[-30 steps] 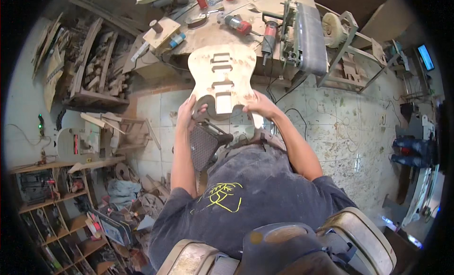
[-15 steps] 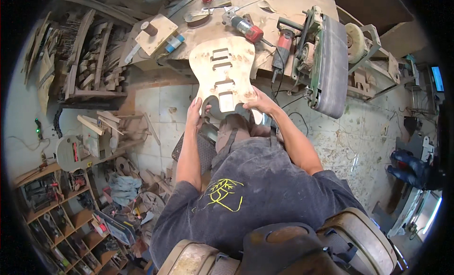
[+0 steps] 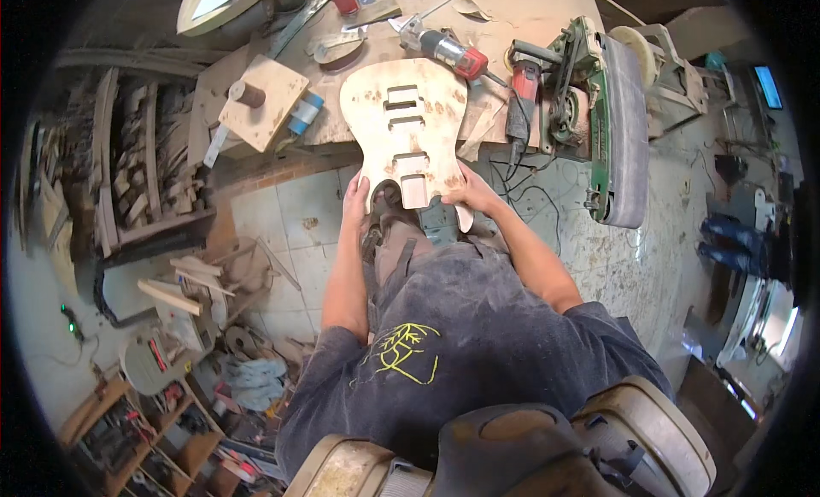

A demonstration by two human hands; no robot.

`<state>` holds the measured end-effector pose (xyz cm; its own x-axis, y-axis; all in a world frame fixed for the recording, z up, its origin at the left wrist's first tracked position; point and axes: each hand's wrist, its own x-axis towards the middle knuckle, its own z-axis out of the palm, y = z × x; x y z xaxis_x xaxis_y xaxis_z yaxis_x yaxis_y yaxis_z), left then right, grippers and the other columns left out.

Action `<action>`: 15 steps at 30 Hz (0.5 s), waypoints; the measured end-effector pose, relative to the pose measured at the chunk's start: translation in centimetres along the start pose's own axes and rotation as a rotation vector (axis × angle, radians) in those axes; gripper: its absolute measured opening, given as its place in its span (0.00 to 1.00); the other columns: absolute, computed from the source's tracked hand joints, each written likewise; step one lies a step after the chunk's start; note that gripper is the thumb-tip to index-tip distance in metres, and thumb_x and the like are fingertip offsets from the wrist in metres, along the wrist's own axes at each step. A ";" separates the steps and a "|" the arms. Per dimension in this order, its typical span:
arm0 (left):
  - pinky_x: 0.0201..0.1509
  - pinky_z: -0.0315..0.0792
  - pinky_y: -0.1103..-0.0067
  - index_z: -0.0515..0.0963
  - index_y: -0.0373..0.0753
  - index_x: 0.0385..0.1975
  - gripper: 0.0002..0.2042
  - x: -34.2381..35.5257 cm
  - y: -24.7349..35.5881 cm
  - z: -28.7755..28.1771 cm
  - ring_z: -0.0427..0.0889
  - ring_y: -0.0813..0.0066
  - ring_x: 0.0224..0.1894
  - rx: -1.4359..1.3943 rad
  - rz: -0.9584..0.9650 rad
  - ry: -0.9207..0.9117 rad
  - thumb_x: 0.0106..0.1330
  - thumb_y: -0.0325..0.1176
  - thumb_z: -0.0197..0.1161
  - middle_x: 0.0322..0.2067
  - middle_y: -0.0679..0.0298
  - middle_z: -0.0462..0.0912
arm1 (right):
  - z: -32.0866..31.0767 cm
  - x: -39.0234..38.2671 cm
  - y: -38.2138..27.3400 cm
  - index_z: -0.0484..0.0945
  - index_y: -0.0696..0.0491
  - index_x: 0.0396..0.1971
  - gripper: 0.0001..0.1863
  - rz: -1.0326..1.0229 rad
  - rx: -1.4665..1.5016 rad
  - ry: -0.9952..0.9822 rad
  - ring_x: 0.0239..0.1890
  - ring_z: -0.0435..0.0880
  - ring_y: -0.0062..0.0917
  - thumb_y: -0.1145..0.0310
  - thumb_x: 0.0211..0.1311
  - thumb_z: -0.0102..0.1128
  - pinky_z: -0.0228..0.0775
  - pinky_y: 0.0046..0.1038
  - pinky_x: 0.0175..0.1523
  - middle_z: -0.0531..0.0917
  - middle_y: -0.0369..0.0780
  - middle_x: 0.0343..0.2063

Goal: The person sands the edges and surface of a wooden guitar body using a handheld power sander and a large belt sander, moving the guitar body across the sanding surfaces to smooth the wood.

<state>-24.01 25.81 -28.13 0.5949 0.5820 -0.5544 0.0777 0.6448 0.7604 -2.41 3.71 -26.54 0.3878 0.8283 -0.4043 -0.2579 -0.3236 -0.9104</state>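
A pale, spotted wooden guitar body [image 3: 438,129] with cut cavities is held by its lower horns. My left hand [image 3: 356,200] grips the left horn and my right hand [image 3: 468,194] grips the right one, fingers curled round the wood. The body's wide end overlaps the cluttered workbench [image 3: 547,10]; whether it rests there I cannot tell. Just beyond it lies a red-and-silver power tool [image 3: 448,52]. A red-and-grey power tool [image 3: 523,104] is to its right, and a wooden block with a peg [image 3: 269,104] and a blue roll [image 3: 304,113] are to its left.
A green belt sander [image 3: 622,134] juts out at the bench's right end, with cables hanging below. A wood-scrap rack [image 3: 145,172] and cubby shelves [image 3: 179,450] stand on the left. At the far right are another person's jeans-clad legs [image 3: 730,245].
My view has shifted toward the bench, which now appears nearer, and the guitar body has moved further over its edge. Both hands keep hold. More of my legs shows below the body.
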 end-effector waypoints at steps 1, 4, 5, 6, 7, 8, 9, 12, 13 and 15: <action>0.40 0.79 0.80 0.69 0.41 0.66 0.24 0.8 0.2 -0.1 0.82 0.77 0.38 -0.007 -0.010 -0.017 0.75 0.40 0.61 0.50 0.66 0.83 | 0.2 0.3 -0.5 0.60 0.55 0.72 0.54 0.006 -0.003 0.026 0.61 0.73 0.23 0.77 0.41 0.78 0.62 0.26 0.68 0.76 0.35 0.60; 0.43 0.79 0.78 0.71 0.35 0.60 0.23 4.2 1.0 0.7 0.82 0.75 0.40 -0.030 -0.007 -0.073 0.73 0.42 0.64 0.48 0.61 0.82 | 0.0 1.2 -1.8 0.60 0.55 0.73 0.55 0.078 0.033 0.100 0.60 0.74 0.24 0.74 0.39 0.79 0.63 0.27 0.67 0.77 0.36 0.59; 0.43 0.79 0.78 0.71 0.35 0.60 0.23 5.4 1.0 0.6 0.82 0.75 0.40 -0.024 -0.017 -0.088 0.73 0.42 0.64 0.48 0.61 0.82 | -0.1 1.8 -2.0 0.61 0.54 0.72 0.54 0.067 -0.034 0.137 0.59 0.74 0.25 0.73 0.39 0.79 0.63 0.27 0.67 0.77 0.36 0.58; 0.41 0.78 0.79 0.72 0.35 0.59 0.24 6.6 1.1 0.7 0.82 0.77 0.39 0.035 -0.035 -0.006 0.72 0.45 0.65 0.46 0.62 0.83 | -0.4 2.2 -2.3 0.62 0.54 0.72 0.54 0.056 -0.103 0.176 0.58 0.74 0.25 0.73 0.39 0.79 0.64 0.28 0.66 0.78 0.36 0.58; 0.40 0.77 0.80 0.72 0.35 0.57 0.25 7.8 0.9 -0.1 0.82 0.79 0.37 0.088 -0.049 0.091 0.71 0.47 0.66 0.44 0.63 0.83 | -0.3 3.6 -1.6 0.63 0.54 0.71 0.53 0.008 -0.119 0.189 0.58 0.76 0.26 0.72 0.39 0.79 0.65 0.29 0.66 0.79 0.40 0.58; 0.40 0.77 0.80 0.72 0.35 0.57 0.25 9.1 0.8 -2.1 0.82 0.79 0.37 0.087 -0.051 0.108 0.71 0.47 0.66 0.44 0.63 0.83 | 0.5 4.9 -1.9 0.63 0.54 0.71 0.53 0.014 -0.117 0.172 0.58 0.76 0.26 0.72 0.39 0.79 0.65 0.29 0.66 0.79 0.40 0.58; 0.44 0.76 0.77 0.70 0.33 0.55 0.26 10.1 0.8 -4.5 0.81 0.75 0.41 0.142 -0.053 0.088 0.68 0.47 0.69 0.44 0.58 0.81 | 1.4 5.7 -2.5 0.64 0.55 0.70 0.51 -0.016 -0.210 0.163 0.58 0.77 0.28 0.70 0.40 0.80 0.65 0.29 0.66 0.80 0.43 0.57; 0.49 0.74 0.72 0.66 0.32 0.55 0.30 11.8 1.8 -3.0 0.79 0.71 0.45 0.185 -0.068 0.025 0.65 0.44 0.73 0.44 0.55 0.80 | 0.0 6.2 -4.7 0.70 0.59 0.64 0.45 0.013 -0.537 0.290 0.56 0.81 0.32 0.63 0.43 0.79 0.69 0.31 0.64 0.83 0.49 0.52; 0.49 0.74 0.72 0.66 0.32 0.55 0.30 11.5 2.2 -2.9 0.79 0.71 0.45 0.252 -0.047 0.045 0.64 0.44 0.74 0.45 0.55 0.80 | -0.5 6.3 -6.0 0.74 0.59 0.60 0.40 0.048 -0.487 0.318 0.53 0.83 0.32 0.61 0.45 0.78 0.71 0.31 0.61 0.84 0.49 0.50; 0.49 0.74 0.73 0.66 0.31 0.56 0.32 10.6 3.4 -1.9 0.79 0.72 0.45 0.296 -0.022 -0.016 0.61 0.43 0.76 0.46 0.55 0.80 | -2.7 6.4 -5.6 0.83 0.60 0.49 0.29 -0.048 -0.454 0.548 0.44 0.86 0.33 0.57 0.50 0.76 0.76 0.31 0.53 0.86 0.49 0.43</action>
<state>-18.99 35.12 -32.12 0.6027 0.5601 -0.5684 0.3195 0.4834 0.8150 3.92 9.61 -24.29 0.8092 0.5359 -0.2407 0.1184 -0.5502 -0.8266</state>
